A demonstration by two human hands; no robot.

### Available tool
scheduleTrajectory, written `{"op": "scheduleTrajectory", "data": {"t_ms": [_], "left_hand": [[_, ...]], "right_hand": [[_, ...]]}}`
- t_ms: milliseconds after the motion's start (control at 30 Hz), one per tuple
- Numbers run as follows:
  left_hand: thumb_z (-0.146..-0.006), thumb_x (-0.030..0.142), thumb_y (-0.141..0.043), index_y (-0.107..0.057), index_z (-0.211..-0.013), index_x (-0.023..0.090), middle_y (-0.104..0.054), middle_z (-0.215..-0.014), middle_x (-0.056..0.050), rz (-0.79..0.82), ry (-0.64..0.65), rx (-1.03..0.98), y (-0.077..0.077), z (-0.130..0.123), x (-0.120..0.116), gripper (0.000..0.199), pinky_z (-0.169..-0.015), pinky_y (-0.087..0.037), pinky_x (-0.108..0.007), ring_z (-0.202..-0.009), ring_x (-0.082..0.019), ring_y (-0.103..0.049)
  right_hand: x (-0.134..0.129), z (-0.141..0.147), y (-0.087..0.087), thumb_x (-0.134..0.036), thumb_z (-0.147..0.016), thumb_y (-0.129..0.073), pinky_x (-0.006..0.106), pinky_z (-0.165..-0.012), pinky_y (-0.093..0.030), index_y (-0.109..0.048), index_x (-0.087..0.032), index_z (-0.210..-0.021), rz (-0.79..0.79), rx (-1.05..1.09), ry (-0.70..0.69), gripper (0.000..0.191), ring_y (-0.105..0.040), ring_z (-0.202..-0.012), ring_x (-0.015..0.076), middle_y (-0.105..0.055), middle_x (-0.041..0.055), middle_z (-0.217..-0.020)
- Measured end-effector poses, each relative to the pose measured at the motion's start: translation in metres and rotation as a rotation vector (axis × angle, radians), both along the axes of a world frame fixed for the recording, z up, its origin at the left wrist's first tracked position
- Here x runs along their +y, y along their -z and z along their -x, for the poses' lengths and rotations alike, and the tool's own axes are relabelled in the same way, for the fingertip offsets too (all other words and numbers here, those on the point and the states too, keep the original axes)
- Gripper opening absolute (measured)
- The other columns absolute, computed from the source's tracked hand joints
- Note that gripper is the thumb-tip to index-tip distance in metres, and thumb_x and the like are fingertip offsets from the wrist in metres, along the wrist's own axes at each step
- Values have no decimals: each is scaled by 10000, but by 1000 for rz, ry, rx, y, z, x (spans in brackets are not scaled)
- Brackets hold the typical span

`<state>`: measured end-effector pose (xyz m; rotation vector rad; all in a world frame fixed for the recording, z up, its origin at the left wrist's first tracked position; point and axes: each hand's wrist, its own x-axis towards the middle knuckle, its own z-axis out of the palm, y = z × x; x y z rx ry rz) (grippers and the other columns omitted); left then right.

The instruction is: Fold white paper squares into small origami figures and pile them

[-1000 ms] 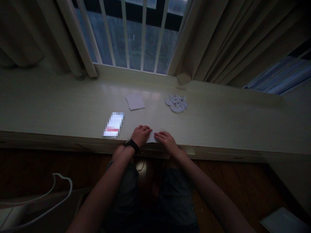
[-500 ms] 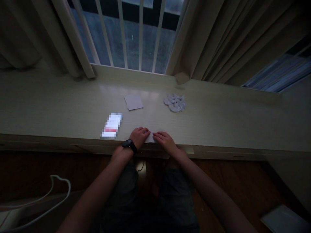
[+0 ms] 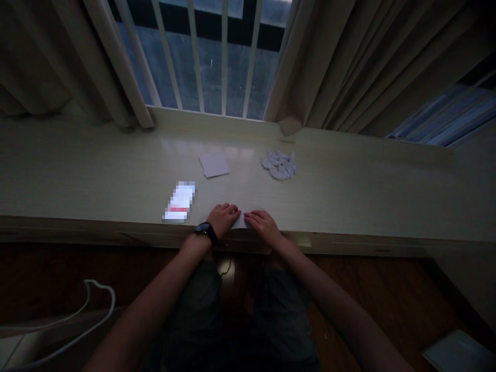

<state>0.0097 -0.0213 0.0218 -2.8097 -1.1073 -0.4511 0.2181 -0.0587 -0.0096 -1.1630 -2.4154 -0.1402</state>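
A small white sheet of paper [image 3: 239,222] lies at the front edge of the pale ledge [image 3: 349,196], partly covered by both hands. My left hand [image 3: 223,218], with a dark watch on its wrist, is closed on the paper's left side. From the right, my right hand [image 3: 264,224] pinches the other side, its fingers pressed together. A narrow gap separates the two sets of fingertips. Beyond them lies a stack of square white paper [image 3: 214,164]. To its right is a cluster of folded white paper pieces [image 3: 279,165].
A lit phone [image 3: 180,201], its screen blurred, lies left of my hands. Behind the ledge are a barred window [image 3: 211,77] and beige curtains [image 3: 321,67]. A white cable [image 3: 110,305] loops at lower left. A pale flat object [image 3: 459,351] is at lower right.
The view has shifted very slightly. Both hands keep their places on the paper, and nothing else has visibly moved.
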Motion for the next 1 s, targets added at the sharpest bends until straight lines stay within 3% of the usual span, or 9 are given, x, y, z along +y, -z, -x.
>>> {"op": "scheduleTrajectory", "data": {"t_ms": [267, 533, 1000], "left_hand": [[-871, 188, -514, -606, -1082, 237, -618, -1052, -72, -12, 4, 27, -2, 0, -1, 235, -733, -373, -350, -899, -214, -513], [-879, 205, -505, -603, -1091, 249, -617, -1069, -62, -13, -13, 40, -1, 0, -2, 238, -729, -367, -354, -916, -218, -507], [-883, 206, -497, -605, -1099, 260, -612, -1079, -62, 26, -26, 43, -2, 1, -2, 247, -748, -364, -356, -924, -217, -505]], "right_hand": [[1, 2, 1, -74, -859, -498, 404, -931, -424, -484, -146, -1310, 9, -25, 9, 457, -508, -1066, 246, -568, 108, -1263], [7, 7, 3, -46, -801, -531, 353, -930, -422, -542, -175, -1250, 120, 119, 76, 467, -523, -1006, 205, -627, 65, -1183], [6, 9, -11, -140, -858, -558, 365, -887, -423, -569, -187, -1224, 31, -145, 47, 368, -520, -1000, 226, -614, 67, -1194]]}}
